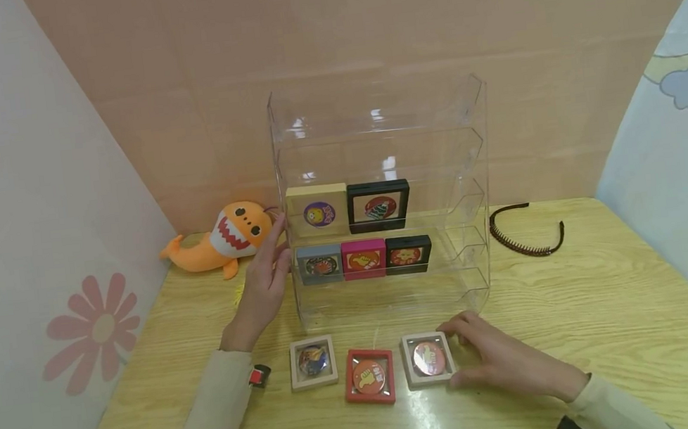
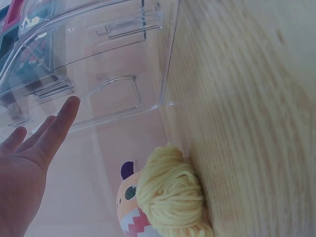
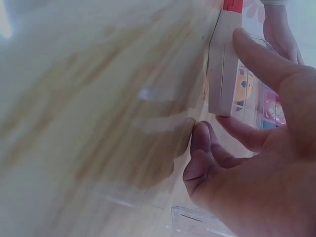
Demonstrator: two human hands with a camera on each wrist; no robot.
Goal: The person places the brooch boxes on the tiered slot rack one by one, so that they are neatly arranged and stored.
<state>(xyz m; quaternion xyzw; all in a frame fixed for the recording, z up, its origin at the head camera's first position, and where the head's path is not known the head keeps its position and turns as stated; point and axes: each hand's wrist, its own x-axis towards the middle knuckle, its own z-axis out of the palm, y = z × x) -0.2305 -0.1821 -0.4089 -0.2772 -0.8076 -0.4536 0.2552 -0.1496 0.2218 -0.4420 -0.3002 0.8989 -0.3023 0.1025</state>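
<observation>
A clear acrylic display rack [image 1: 392,301] stands upright on the table. My left hand [image 1: 265,280] rests against its left side with fingers extended; the left wrist view shows the fingertips at the clear panel. At the front right, my right hand [image 1: 503,359] pinches a white square badge frame [image 1: 429,359] by its right edge, between thumb and index finger. Its other fingers are bent near the tabletop in the right wrist view. To the left lie a red badge frame [image 1: 369,377] and a beige badge frame [image 1: 313,362], both flat.
Several badge frames stand on two rack tiers, among them a cream one [image 1: 318,210] and a pink one [image 1: 365,259]. An orange plush shark [image 1: 220,241] and a yellow yarn ball [image 2: 170,192] sit to the left. A dark headband [image 1: 529,250] lies to the right.
</observation>
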